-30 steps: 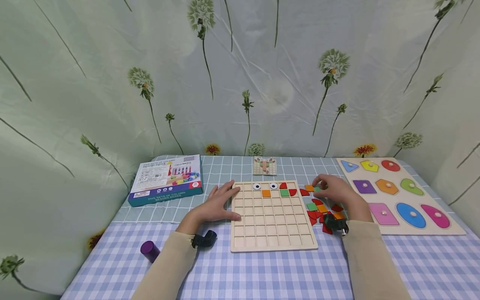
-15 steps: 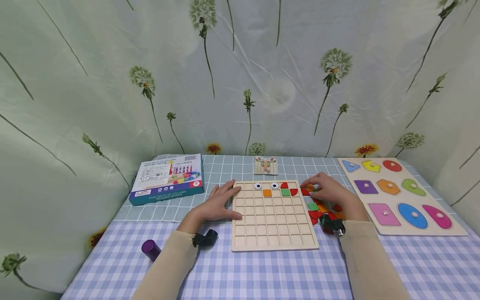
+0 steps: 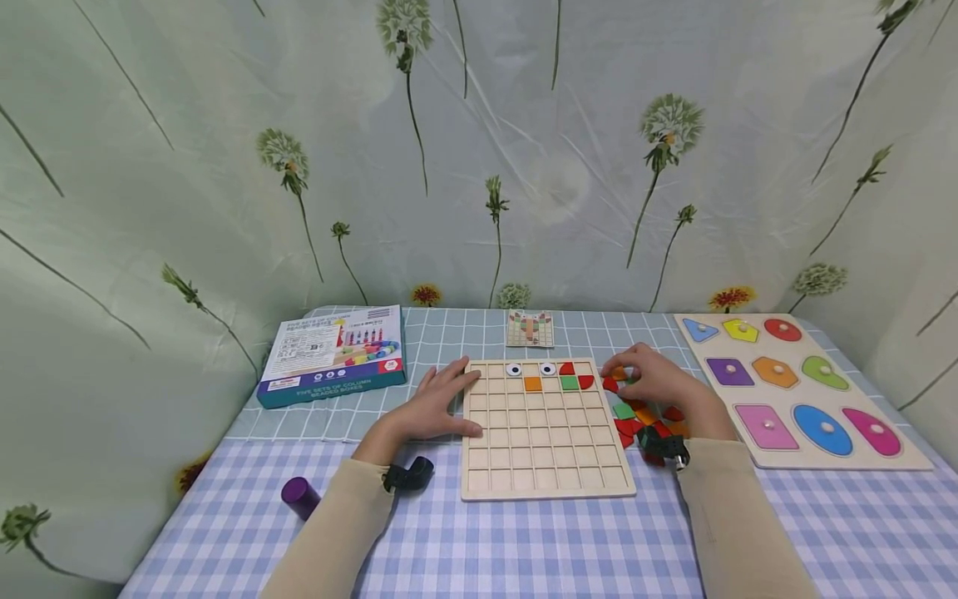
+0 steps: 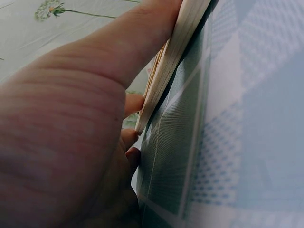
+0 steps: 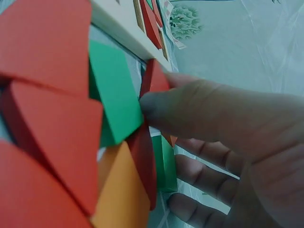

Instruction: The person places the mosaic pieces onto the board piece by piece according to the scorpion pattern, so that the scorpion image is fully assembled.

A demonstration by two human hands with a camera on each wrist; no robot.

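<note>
A wooden grid board lies on the table. Along its top rows sit two eye pieces, an orange square, a green square and red quarter-circle pieces. My left hand rests at the board's left side, fingers spread; in the left wrist view the thumb touches its edge. Just right of the board, my right hand pinches a red quarter-circle piece between thumb and index finger. A green square lies beside it, and another green piece is near the other fingers.
Several loose red, green and orange pieces are heaped under my right wrist. A pattern card lies behind the board. A shape puzzle is at the right. At the left are a flat box and a purple cylinder.
My right hand has shifted left from a green piece to a red piece near the board and now pinches it. The left hand stays at the board's edge.
</note>
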